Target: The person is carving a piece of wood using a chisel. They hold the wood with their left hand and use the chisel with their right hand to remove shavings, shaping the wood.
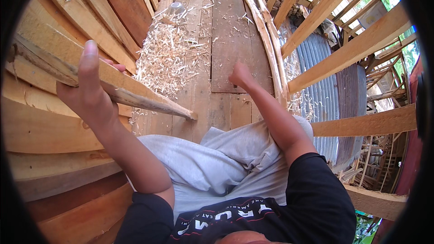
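My left hand (pixel 92 88) is closed round a long, rough-edged wooden pole (pixel 147 98), its thumb pointing up along the near side and some fingertips showing beyond. The pole slants from the upper left down to an end close to the floorboards by my knees. Ahead of my lap, my right hand (pixel 242 75) is curled into a fist low over the planks. Its fingers face away, so anything inside them is hidden. My legs, in grey trousers (pixel 194 158), are folded beneath me.
Pale wood shavings (pixel 169 61) are heaped left of centre, with a clear cup-like container (pixel 176 8) at their far end. Thin poles (pixel 264 31) lie along the right floor edge. Boards (pixel 49 129) wall the left; slanting posts (pixel 348 56) and corrugated metal sheets (pixel 316 54) are on the right.
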The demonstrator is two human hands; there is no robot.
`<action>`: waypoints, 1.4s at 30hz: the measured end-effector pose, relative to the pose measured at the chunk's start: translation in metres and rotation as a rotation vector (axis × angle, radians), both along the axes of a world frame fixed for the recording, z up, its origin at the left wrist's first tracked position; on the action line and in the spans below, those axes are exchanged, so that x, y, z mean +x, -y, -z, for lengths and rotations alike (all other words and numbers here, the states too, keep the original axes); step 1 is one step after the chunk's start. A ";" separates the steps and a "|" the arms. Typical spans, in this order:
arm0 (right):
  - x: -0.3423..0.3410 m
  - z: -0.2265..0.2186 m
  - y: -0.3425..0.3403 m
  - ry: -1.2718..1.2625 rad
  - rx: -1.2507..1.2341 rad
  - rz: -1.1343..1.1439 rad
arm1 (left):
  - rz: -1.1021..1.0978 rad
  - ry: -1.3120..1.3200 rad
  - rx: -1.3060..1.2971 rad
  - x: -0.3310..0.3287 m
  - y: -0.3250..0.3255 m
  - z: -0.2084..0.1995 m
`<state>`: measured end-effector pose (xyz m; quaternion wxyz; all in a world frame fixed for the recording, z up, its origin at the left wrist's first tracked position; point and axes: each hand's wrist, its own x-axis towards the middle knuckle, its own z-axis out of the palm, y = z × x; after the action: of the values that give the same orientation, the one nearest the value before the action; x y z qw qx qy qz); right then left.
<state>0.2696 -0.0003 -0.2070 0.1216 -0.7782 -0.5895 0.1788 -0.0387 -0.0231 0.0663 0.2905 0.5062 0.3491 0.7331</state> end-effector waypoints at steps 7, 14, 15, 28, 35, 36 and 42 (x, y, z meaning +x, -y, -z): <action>-0.028 0.043 -0.010 0.238 -0.273 -0.375 | 0.021 0.003 -0.004 0.006 0.000 -0.002; -0.034 0.018 0.003 -0.127 -0.003 -0.098 | -0.005 -0.008 0.016 0.002 -0.003 0.002; -0.021 0.016 0.006 -0.096 -0.144 -0.087 | -0.004 -0.010 0.015 0.001 -0.004 0.002; -0.034 -0.014 0.032 -0.297 -0.330 0.015 | 0.031 0.006 -0.038 0.000 -0.003 0.001; -0.020 0.008 0.049 -0.271 -0.500 -0.038 | 0.050 0.039 -0.026 0.003 -0.006 -0.001; -0.037 0.008 0.054 -0.243 -0.303 -0.164 | 0.065 0.049 -0.046 0.005 -0.005 -0.001; -0.055 0.014 0.054 -0.300 -0.349 -0.018 | 0.011 0.011 -0.018 0.011 -0.003 -0.004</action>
<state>0.2145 -0.0539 -0.2206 0.0700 -0.7470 -0.5319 0.3927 -0.0281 -0.0198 0.0703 0.3011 0.5012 0.3514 0.7312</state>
